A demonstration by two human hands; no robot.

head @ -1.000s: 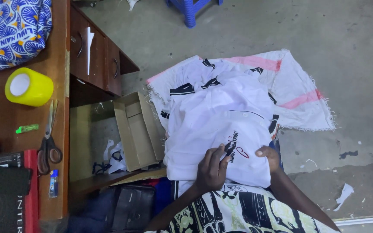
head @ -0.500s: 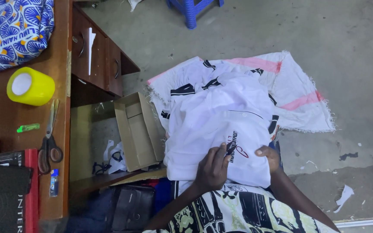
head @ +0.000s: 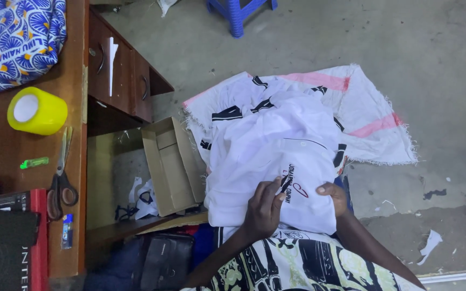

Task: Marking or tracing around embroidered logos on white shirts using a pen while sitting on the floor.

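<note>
1. Far left of frame: I see a wooden desk (head: 1,156). Blue patterned cloth (head: 12,40) in the upper left corner, a yellow tape roll (head: 36,110) below it, then a small green lighter (head: 34,162), and scissors (head: 60,175) with dark handles lying along the desk edge.
2. Lower left corner: a red-edged book (head: 36,231) under a black object, and a small blue item just beside the scissor handles, too small to tell what.
3. Left of centre: desk drawers (head: 122,75) with metal handles. Below them an open cardboard box (head: 171,164) stands on its side in the desk recess, with a dark bag (head: 160,261) at the bottom edge.
4. Centre: a pile of white shirts (head: 265,145) with black trim, lying on a white woven sack (head: 373,129) with pink stripes, spread on the concrete floor (head: 405,43). The top shirt carries a small printed mark near its lower edge.
5. Lower centre: my left hand (head: 264,207) lies on the top shirt, fingers curled together and pinching the fabric right beside the printed mark.
6. Just right of it: my right hand (head: 334,196) grips the same shirt's edge, fingers closed together over the cloth, thumb side hidden.
7. Bottom centre: a black-and-white patterned garment (head: 297,269) on my lap, touching the shirt's lower edge.
8. Top centre: a blue plastic stool (head: 238,13), well apart from the pile.
9. Lower right: paper scraps (head: 430,242) on the floor.
</note>
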